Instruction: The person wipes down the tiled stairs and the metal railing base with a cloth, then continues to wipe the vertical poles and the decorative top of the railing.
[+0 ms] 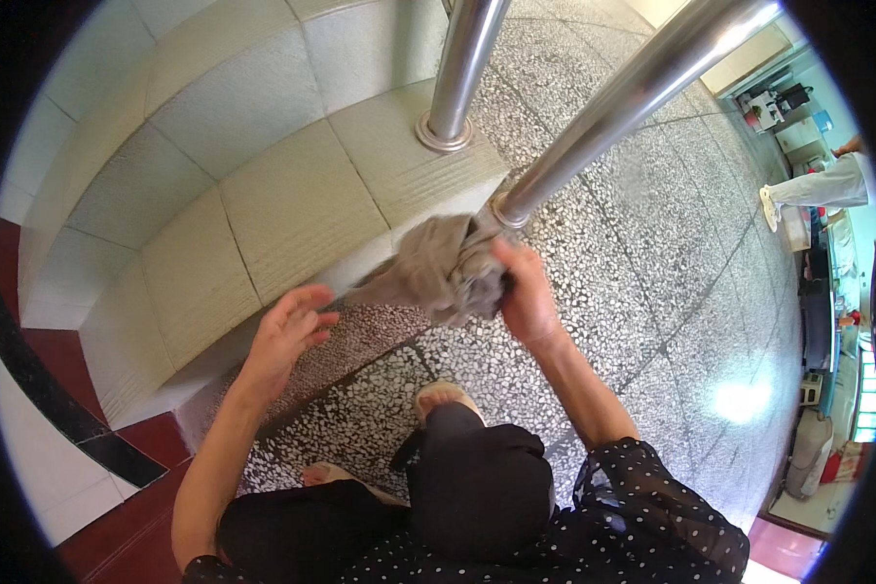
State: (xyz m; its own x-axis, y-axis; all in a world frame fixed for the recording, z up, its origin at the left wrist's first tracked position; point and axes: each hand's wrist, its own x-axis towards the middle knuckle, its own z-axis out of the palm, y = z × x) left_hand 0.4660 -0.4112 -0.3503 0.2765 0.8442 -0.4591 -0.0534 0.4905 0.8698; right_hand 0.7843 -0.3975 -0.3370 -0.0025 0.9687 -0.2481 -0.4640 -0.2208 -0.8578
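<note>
A crumpled grey-brown cloth (438,266) is gripped at its right side by my right hand (527,292). The bunched cloth hangs in front of the lowest tiled step (299,226), close to the foot of a stainless steel railing post (591,120). Some of its folds are blurred. To the left of the cloth, my left hand (288,339) holds nothing. Its fingers are apart and point toward the cloth's trailing end, near the step's front edge.
A second steel post (463,80) stands on the step in a round base flange. Speckled terrazzo floor (628,292) spreads to the right. My sandalled foot (445,400) is below the cloth. Another person's leg (817,191) shows at the far right, near furniture.
</note>
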